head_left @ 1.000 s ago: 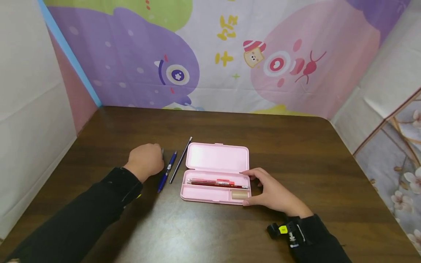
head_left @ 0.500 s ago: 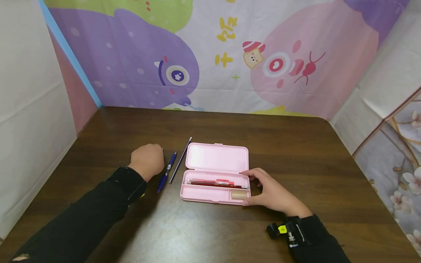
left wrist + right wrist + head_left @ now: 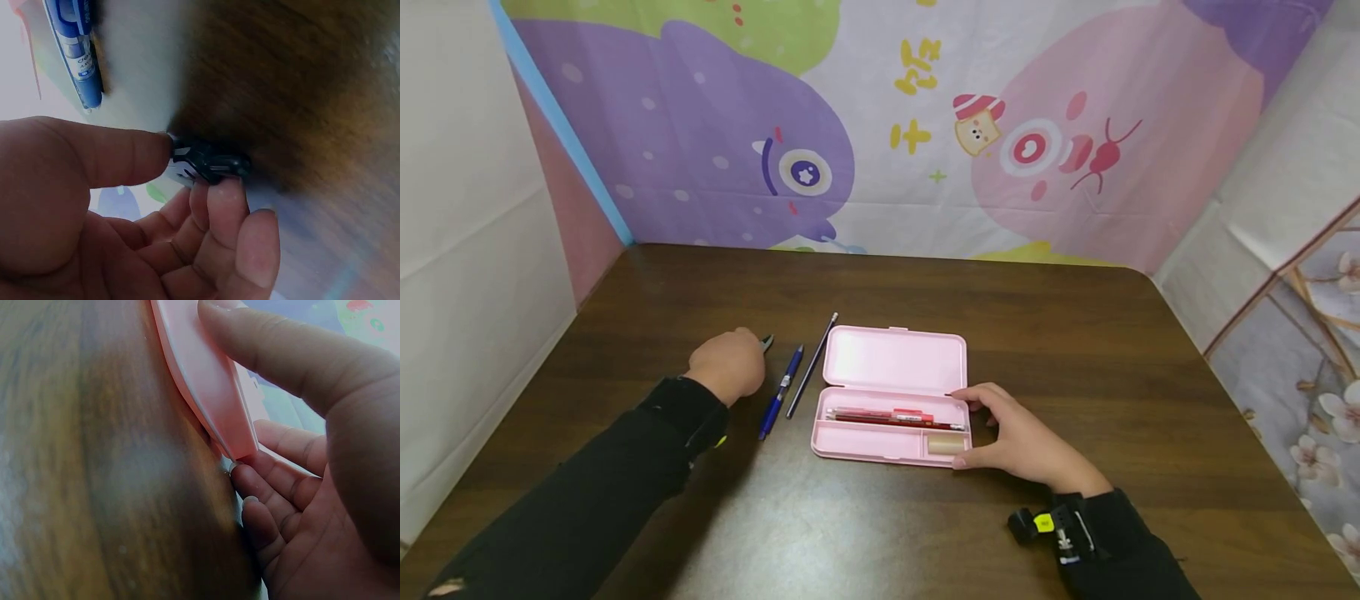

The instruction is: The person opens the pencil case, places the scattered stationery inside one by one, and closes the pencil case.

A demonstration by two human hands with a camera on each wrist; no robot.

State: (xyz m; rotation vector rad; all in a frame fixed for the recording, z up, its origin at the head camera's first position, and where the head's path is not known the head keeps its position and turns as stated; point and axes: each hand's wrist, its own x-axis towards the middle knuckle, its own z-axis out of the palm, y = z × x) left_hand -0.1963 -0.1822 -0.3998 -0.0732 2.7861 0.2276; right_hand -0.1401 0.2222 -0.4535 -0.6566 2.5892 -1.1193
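My left hand (image 3: 727, 365) pinches a dark pen (image 3: 215, 161) between thumb and fingertips, low over the table. Only its glossy end shows in the left wrist view; in the head view a short tip pokes out past the hand. Right of that hand lie a blue pen (image 3: 781, 392) and a slim dark pencil (image 3: 812, 367). An open pink pencil case (image 3: 867, 439) lies beside them, holding a red pen (image 3: 910, 416), a dark red pencil (image 3: 880, 422) and a beige eraser (image 3: 945, 445). My right hand (image 3: 1018, 437) grips the case's right end between thumb and fingers.
The brown wooden table (image 3: 880, 533) carries everything. Behind it hangs a printed cloth (image 3: 895, 200) with cartoon animals, and pale cloth walls (image 3: 475, 208) stand on both sides. The case's raised lid (image 3: 895, 360) lies folded back toward the far side.
Over the last half second my left hand has shifted slightly left, and more of the dark pen's tip shows. My right hand and the pencil case have stayed put.
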